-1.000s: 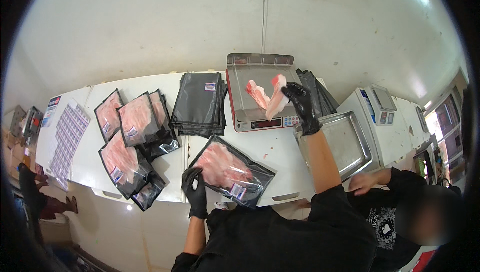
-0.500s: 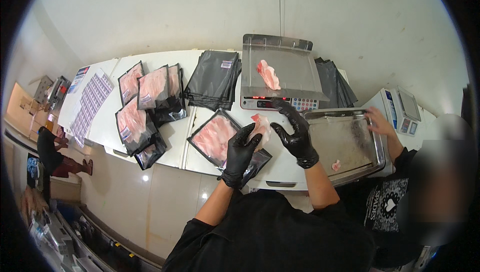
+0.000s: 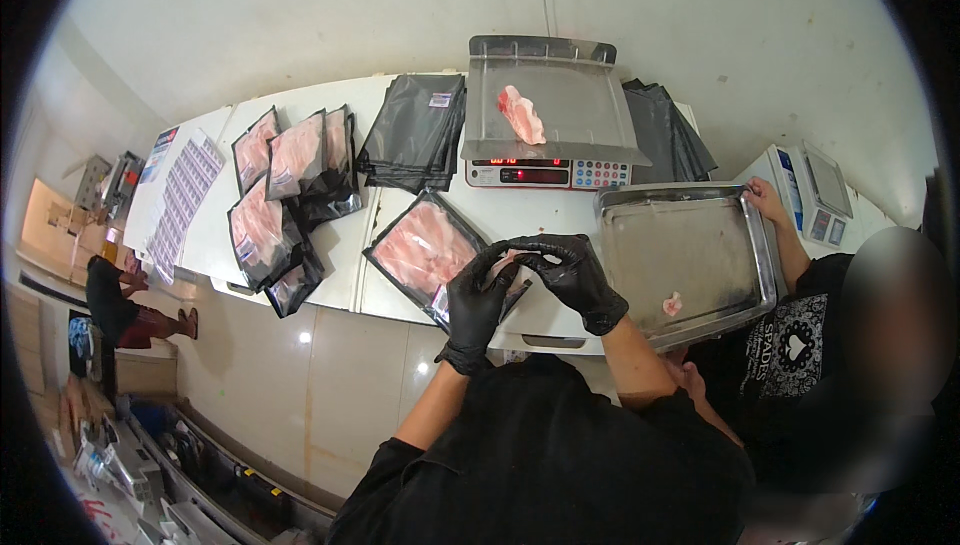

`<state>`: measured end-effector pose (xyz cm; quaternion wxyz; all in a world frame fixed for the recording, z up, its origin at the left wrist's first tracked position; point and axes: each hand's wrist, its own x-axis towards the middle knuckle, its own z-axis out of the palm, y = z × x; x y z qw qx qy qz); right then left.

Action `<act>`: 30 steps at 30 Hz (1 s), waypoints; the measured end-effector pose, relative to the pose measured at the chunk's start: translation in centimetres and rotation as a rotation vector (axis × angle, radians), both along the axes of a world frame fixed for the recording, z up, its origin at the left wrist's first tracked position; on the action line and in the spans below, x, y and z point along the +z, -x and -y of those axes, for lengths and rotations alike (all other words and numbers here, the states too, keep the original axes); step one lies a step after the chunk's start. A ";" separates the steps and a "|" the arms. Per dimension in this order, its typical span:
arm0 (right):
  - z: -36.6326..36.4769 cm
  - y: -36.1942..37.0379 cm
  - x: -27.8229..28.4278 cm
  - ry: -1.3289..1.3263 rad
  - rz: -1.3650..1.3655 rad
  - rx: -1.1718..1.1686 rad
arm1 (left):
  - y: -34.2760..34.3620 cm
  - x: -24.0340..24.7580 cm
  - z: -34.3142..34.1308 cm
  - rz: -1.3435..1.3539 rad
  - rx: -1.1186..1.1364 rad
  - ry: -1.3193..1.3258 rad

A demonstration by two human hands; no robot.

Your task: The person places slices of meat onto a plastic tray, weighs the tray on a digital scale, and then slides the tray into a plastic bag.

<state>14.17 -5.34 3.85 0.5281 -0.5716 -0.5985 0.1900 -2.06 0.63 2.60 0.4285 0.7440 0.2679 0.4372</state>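
Observation:
Both my hands wear black gloves and meet over the near edge of the counter. A thin slice of pale pink meat [image 3: 507, 262] is pinched between the fingers of my left hand [image 3: 474, 303] and my right hand [image 3: 572, 280]; the gloves cover most of it. Just left of them lies a bag of sliced meat [image 3: 424, 248], clear on top with black edges, its right end partly hidden by my left hand. Beyond my hands stands a scale [image 3: 490, 176] with lit red digits. One strip of meat [image 3: 521, 116] rests on its steel pan [image 3: 585, 110].
On the right a co-worker's hand [image 3: 768, 202] grips a metal tray [image 3: 690, 192] holding a meat scrap [image 3: 672, 303]. Filled meat bags [image 3: 297, 160] are piled at left, near a label sheet [image 3: 186, 190]. Black bags [image 3: 412, 130] lie left of the scale; a second scale [image 3: 825, 185] stands far right.
My right hand has moved in toward my left, and its fingers have closed on the meat slice. A co-worker's other hand has appeared at the near side of the metal tray.

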 end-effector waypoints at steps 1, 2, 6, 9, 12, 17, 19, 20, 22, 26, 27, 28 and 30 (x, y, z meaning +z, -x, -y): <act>0.2 -0.1 0.0 -0.006 -0.016 0.008 | 0.1 0.0 0.0 -0.039 -0.016 -0.055; 0.5 -0.1 0.2 -0.011 -0.032 0.016 | 0.4 0.0 0.0 -0.067 -0.052 0.039; 0.3 -0.1 -0.7 0.089 -0.253 0.039 | 0.5 -1.5 0.0 -0.056 -0.101 0.036; -0.7 0.0 -2.9 0.046 -0.606 0.013 | 0.7 0.2 0.4 0.053 -0.120 0.774; 0.4 1.7 -3.7 0.241 -0.468 -0.004 | 0.9 -0.8 0.9 -0.016 -0.053 0.709; 1.9 2.0 -10.5 0.210 -0.843 -0.117 | 2.3 -3.5 0.8 -0.165 -0.110 0.571; 3.4 1.1 -12.1 0.105 -0.445 -0.193 | 3.2 -4.0 1.3 -0.051 -0.044 0.461; 3.9 0.9 -12.9 -0.021 -0.225 -0.196 | 3.7 -4.0 1.3 -0.218 0.048 0.284; 4.6 1.6 -11.3 0.118 -0.714 -0.121 | 5.0 -3.9 1.4 -0.255 0.096 0.016; 8.2 1.1 -15.0 0.354 -0.621 -0.224 | 5.4 -5.6 1.7 -0.437 0.108 -0.177; 9.0 1.5 -15.1 0.352 -0.464 -0.194 | 5.8 -6.7 1.3 -0.477 0.070 -0.223; 9.4 2.0 -15.1 0.342 -0.309 -0.166 | 6.2 -7.6 0.8 -0.518 0.028 -0.273; 9.6 2.9 -15.0 0.403 -0.500 -0.108 | 6.3 -8.8 0.3 -0.519 -0.021 -0.131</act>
